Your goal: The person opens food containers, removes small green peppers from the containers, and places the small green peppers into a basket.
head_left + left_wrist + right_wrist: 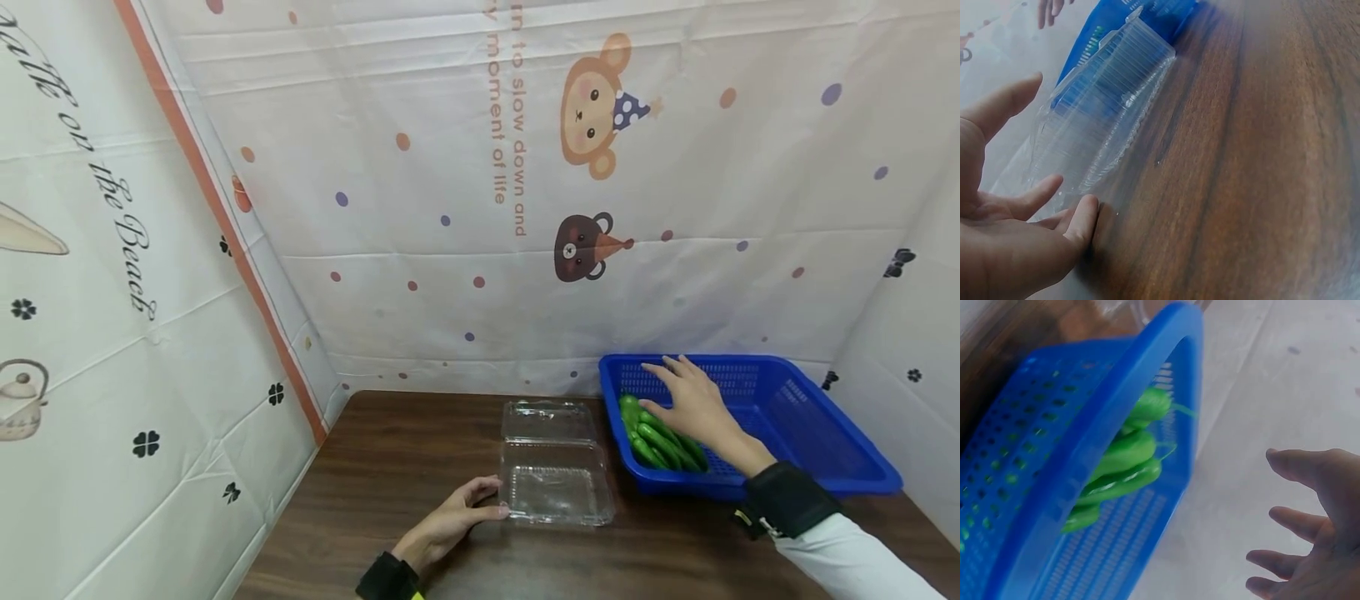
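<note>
Green peppers [660,440] lie in the blue basket [817,421] under my right hand [693,402], fingers spread, holding nothing. My left hand [450,521], fingers loose, only touches the clear box [555,479]; it could skid on the worktop [420,467].

Bright, even light; sharp head view, soft wrist views

The head view is evenly lit, with wide-angle bending at the edges and faint shadows under the basket [750,433]. Both wrist views are blurred: the counter [1260,175] smears in streaks, the box [1104,106] glints, and the peppers [1125,469] look soft.
</note>
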`<control>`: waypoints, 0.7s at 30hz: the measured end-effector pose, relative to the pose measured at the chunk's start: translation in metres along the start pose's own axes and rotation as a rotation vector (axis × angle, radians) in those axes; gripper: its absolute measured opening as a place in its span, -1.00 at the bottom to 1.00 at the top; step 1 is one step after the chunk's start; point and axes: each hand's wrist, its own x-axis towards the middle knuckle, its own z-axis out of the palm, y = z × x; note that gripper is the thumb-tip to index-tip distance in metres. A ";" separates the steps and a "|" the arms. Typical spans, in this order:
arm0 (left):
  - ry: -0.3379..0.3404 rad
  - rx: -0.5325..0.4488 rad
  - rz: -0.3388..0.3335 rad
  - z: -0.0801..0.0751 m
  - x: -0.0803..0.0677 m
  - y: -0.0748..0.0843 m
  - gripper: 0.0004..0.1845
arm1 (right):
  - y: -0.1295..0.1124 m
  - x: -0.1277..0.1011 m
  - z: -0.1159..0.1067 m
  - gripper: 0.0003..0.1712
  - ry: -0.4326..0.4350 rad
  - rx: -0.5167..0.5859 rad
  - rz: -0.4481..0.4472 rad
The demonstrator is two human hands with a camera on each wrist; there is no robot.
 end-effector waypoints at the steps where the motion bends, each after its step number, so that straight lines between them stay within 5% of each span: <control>1: 0.000 -0.003 -0.002 0.001 -0.001 -0.001 -0.24 | -0.003 0.001 0.001 -0.28 -0.004 0.010 -0.005; 21: -0.025 0.010 0.002 0.015 0.007 0.004 -0.21 | -0.028 -0.009 0.018 -0.12 -0.083 0.093 -0.089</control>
